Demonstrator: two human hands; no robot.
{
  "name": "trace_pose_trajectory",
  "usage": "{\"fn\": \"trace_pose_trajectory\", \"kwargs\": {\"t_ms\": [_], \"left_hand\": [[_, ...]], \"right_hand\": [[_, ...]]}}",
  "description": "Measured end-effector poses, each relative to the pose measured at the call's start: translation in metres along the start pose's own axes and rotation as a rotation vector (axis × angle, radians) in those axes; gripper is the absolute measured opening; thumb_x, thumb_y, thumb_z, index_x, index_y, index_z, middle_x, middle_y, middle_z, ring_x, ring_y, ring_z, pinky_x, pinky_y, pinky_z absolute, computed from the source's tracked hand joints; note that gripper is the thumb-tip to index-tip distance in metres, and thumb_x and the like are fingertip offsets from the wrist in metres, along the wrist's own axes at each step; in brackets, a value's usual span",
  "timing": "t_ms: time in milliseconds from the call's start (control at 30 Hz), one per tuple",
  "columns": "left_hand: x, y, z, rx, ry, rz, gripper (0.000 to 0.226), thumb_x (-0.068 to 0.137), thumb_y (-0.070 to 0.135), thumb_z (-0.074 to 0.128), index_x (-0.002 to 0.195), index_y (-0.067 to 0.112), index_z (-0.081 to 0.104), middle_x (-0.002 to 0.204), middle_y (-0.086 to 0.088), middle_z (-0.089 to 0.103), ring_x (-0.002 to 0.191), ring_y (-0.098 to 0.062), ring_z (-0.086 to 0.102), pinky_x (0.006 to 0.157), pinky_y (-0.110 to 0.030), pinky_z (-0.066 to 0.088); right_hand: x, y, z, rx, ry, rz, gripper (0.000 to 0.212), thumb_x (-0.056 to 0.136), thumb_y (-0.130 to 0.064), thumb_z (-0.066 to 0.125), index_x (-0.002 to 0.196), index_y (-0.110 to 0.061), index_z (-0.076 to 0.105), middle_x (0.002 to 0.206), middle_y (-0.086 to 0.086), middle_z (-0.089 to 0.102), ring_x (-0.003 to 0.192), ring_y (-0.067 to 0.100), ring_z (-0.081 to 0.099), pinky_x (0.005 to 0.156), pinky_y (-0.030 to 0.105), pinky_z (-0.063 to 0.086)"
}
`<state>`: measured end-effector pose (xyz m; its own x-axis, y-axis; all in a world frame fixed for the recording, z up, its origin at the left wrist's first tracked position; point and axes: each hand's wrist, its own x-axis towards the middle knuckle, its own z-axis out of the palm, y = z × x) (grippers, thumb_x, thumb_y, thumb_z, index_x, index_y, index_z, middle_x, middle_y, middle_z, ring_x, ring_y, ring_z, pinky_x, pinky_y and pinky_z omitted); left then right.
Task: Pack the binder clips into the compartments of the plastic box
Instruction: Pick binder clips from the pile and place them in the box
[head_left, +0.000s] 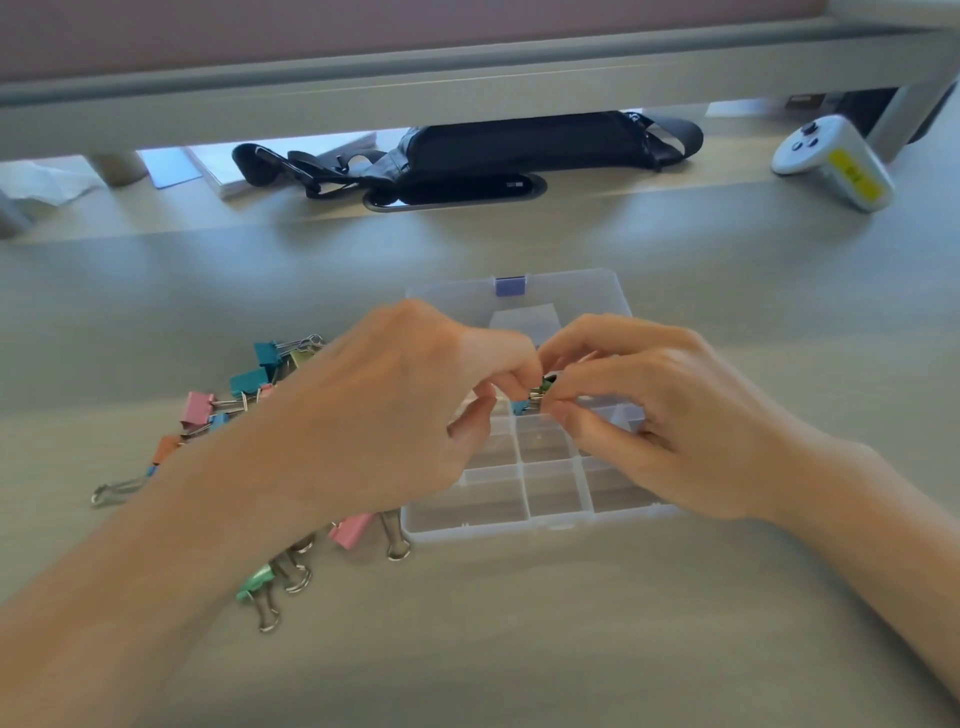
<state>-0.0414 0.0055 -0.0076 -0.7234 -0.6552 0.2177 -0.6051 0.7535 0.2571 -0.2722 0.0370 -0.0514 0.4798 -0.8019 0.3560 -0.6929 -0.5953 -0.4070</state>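
A clear plastic box (540, 522) with several compartments lies open on the desk, its lid (566, 293) folded back with a purple latch. My left hand (395, 410) and my right hand (654, 410) meet above the box's middle row. Together their fingertips pinch a small green binder clip (545, 385). A blue clip (518, 407) shows just below it in a compartment. Loose clips lie left of the box: teal (266, 354), pink (197, 409), another pink (351, 530) and a mint one (254, 582). My left forearm hides part of the pile.
A black bag with straps (519, 150) lies at the back under a grey shelf (467, 83). A white controller with a yellow label (831, 161) sits at the back right. Papers (218, 166) rest at the back left.
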Motion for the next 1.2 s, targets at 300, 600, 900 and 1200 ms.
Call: {"fn": "trace_pose_trajectory", "kwargs": {"t_ms": [300,600,900,1200], "left_hand": [[-0.003,-0.005,0.003,0.166,0.016,0.114,0.024,0.087,0.014,0.064,0.103,0.031,0.071,0.067,0.008,0.067,0.054,-0.018,0.059,0.048,-0.038,0.051],[-0.001,-0.005,-0.002,-0.080,0.011,0.038,0.036,0.089,0.006,0.057,0.111,0.031,0.071,0.096,0.024,0.075,0.074,0.008,0.068,0.072,-0.016,0.056],[-0.032,-0.065,-0.065,-0.172,-0.133,-0.249,0.026,0.089,0.016,0.073,0.092,0.042,0.076,0.087,0.023,0.075,0.084,-0.006,0.072,0.079,-0.028,0.058],[-0.034,-0.067,-0.056,-0.019,-0.404,-0.296,0.016,0.076,0.046,0.083,0.089,0.042,0.074,0.087,0.033,0.066,0.081,0.006,0.061,0.062,-0.011,0.043]], "right_hand": [[0.000,0.001,0.000,0.027,0.003,0.023,0.024,0.102,-0.025,0.057,0.101,-0.020,0.081,0.112,-0.010,0.065,0.095,0.007,0.065,0.081,0.034,0.054],[-0.001,0.001,0.001,0.029,0.012,0.029,0.027,0.102,-0.029,0.055,0.099,-0.020,0.081,0.114,-0.013,0.065,0.096,0.006,0.065,0.083,0.032,0.054],[-0.002,0.001,0.001,0.041,0.026,0.025,0.033,0.100,-0.035,0.051,0.095,-0.021,0.080,0.115,-0.017,0.064,0.098,0.006,0.067,0.084,0.023,0.050],[-0.001,-0.004,0.002,0.068,0.065,0.059,0.033,0.100,-0.040,0.051,0.094,-0.027,0.081,0.117,-0.020,0.065,0.099,0.004,0.069,0.082,0.026,0.053]]}}
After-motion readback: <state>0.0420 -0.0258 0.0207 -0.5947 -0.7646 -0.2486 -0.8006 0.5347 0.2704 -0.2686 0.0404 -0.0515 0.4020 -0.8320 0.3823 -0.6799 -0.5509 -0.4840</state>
